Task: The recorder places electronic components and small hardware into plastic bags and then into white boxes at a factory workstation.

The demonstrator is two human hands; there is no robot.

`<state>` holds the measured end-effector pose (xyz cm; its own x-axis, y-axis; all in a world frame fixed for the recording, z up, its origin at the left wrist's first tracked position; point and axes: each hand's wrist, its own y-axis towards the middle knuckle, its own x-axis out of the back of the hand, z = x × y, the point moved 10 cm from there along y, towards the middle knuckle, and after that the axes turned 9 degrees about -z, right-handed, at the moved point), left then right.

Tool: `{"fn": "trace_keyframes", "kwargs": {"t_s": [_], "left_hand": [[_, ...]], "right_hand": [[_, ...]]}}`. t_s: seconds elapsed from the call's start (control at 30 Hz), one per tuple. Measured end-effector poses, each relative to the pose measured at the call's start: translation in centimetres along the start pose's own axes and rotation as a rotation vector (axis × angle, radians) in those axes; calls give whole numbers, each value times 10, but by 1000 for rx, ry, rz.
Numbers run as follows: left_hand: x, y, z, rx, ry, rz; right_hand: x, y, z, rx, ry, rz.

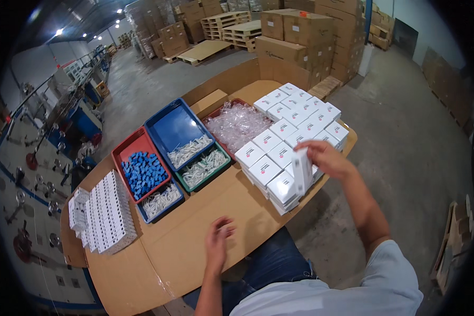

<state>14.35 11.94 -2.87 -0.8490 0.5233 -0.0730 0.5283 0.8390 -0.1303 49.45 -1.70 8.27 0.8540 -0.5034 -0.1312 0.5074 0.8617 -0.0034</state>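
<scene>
My right hand [326, 158] grips a small white box [302, 173] by its upper end, fingers on one side and thumb on the other. The box is upright over the near edge of a stack of white boxes [266, 169]; whether it touches the stack, I cannot tell. My left hand [216, 243] hovers above the bare cardboard near the table's front edge. Its fingers are loosely bent and apart, with nothing visible in them.
Left of the stack are a red tray of clear plastic pieces [237, 124], a blue tray [176, 124], a green tray [190, 188] and a red tray of blue pieces [142, 176]. White blocks [108, 213] stand at far left. The cardboard-covered table [184, 253] has raised back edges.
</scene>
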Motion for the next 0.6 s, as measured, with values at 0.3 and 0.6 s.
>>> {"fn": "trace_keyframes", "kwargs": {"t_s": [0.3, 0.6], "left_hand": [[-95, -51, -38, 368, -581, 532], [36, -45, -53, -313, -346, -121]], "right_hand": [[-187, -50, -6, 31, -70, 395], [-300, -68, -52, 131, -49, 360]]}}
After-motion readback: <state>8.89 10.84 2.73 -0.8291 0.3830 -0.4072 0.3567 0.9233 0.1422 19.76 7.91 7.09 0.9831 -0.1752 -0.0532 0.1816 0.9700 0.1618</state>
